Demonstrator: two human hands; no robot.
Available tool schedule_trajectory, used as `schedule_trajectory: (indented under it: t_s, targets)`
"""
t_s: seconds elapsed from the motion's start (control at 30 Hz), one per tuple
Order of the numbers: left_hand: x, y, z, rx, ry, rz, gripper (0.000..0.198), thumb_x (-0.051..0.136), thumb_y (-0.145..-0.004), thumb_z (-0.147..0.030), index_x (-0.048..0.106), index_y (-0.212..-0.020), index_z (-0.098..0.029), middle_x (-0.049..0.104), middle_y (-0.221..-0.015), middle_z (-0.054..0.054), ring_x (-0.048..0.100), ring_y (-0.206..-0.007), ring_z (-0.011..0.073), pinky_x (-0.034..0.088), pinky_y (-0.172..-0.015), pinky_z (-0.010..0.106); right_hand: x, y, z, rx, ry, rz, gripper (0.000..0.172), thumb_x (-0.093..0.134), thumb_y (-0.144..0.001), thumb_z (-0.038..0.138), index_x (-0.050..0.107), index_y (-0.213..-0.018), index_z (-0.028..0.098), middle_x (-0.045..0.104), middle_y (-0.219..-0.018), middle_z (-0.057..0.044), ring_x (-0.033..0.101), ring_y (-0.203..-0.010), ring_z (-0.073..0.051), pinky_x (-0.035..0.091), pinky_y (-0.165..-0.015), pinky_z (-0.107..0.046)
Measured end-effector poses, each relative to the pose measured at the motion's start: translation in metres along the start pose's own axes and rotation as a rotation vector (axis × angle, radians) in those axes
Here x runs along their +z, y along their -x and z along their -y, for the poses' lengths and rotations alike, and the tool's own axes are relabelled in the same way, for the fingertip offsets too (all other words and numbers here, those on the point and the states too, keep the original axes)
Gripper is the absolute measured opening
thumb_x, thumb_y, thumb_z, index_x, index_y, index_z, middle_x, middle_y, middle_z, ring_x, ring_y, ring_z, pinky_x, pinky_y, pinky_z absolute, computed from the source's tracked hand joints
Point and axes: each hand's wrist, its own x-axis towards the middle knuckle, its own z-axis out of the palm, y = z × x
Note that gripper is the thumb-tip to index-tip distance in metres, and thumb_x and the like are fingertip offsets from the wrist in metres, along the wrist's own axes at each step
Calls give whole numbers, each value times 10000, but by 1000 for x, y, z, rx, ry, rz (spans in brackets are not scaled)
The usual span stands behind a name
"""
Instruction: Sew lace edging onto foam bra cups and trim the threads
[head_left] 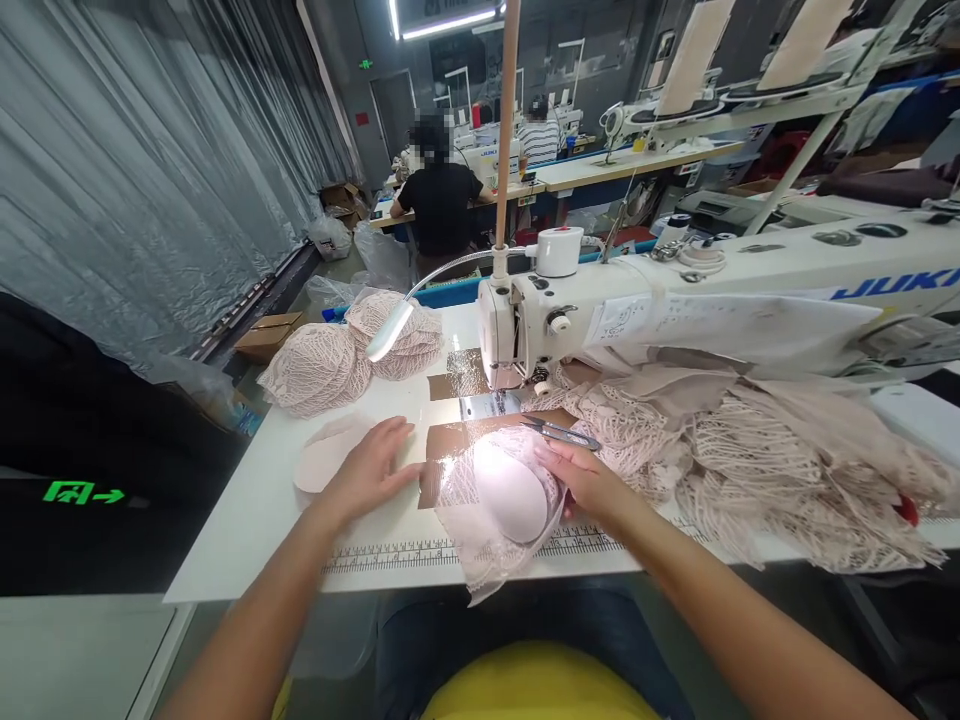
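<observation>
A pale pink bra cup [512, 497] with lace around it lies under the bright lamp at the table's front edge, its lace tip hanging over. My right hand [583, 482] is closed on the cup's right edge, thumb hidden in part. Thread snips [561, 433] lie along the top of that hand; whether its fingers also hold them, I cannot tell. My left hand [375, 468] is open and holds nothing, fingers stretched toward the cup. Beside its wrist a smooth beige cup [319, 463] rests on the white table, partly covered by the hand.
A sewing machine [540, 320] stands behind the cup, with a small lamp [390, 330] on a bent neck. Stacked lace cups [319, 370] sit at the back left. Loose lace pieces [750, 450] heap at right. A printed ruler [397, 555] runs along the front edge. A co-worker [441, 205] sits beyond.
</observation>
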Motion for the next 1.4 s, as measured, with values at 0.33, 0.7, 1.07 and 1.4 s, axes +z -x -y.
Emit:
schedule_trajectory:
  t_s: [0.33, 0.7, 1.07, 1.4]
  targets:
    - [35, -19, -46, -43, 972, 500, 408, 775, -628, -358, 623, -926, -126, 640, -829, 53, 599, -725, 156, 449, -638, 239, 16, 17, 20, -230, -50, 161, 404, 466, -858, 516, 614, -762, 152, 598, -737, -31, 551, -744, -172, 446, -678, -282]
    - [25, -33, -40, -181, 891, -6, 300, 584, -796, -443, 498, -751, -160, 492, -645, -32, 440, -547, 80, 341, -522, 191, 16, 20, 4, 21, -1, 276, 405, 478, -838, 521, 512, -664, 157, 558, -548, 11, 507, -468, -88, 381, -443, -194]
    - [36, -104, -34, 130, 226, 75, 267, 521, -818, -392, 606, -774, -143, 578, -674, 6, 498, -642, 137, 358, -585, 228, -17, 9, 23, -367, 835, -21, 245, 420, -890, 269, 656, -908, 206, 677, -837, -32, 596, -753, -180, 399, -621, -260]
    - [37, -122, -34, 198, -36, 85, 218, 522, -802, -333, 641, -875, -165, 622, -675, 9, 531, -613, 152, 367, -566, 234, -1, -20, 22, -483, 1374, 89, 349, 462, -689, -33, 632, -926, 158, 574, -854, -79, 505, -804, -201, 324, -666, -290]
